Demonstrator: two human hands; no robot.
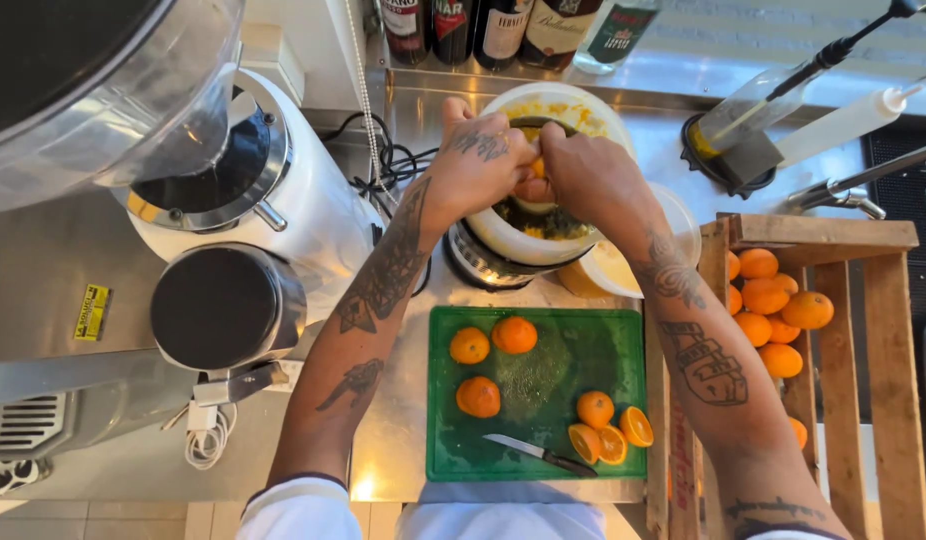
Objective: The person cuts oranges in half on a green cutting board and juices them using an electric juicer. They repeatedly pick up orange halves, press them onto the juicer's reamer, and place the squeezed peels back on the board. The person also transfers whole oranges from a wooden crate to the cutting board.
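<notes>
Both my hands are meeting over the white juicer bowl (503, 238) at twelve o'clock on the steel desk (393, 420). My left hand (480, 160) is curling its grip down onto the orange half (534, 180) sitting on the cone, fingers closed around its left side, while my right hand (583, 175) is clamping its grip on the same orange half from the right, fingertips touching the peel. Pulp is smearing the rim of the bowl. Below my wrists, at six o'clock, the green cutting board (543, 400) is carrying whole oranges (514, 334) on its left and top, cut halves (611, 440) at its lower right, and a black-handled knife (539, 455) lying along its near edge. At three o'clock, a wooden crate (853, 300) is holding more oranges. At nine o'clock, a white grinder (313, 215) is standing just beside my left forearm. Dark bottles (503, 30) are lining the back at twelve o'clock.
</notes>
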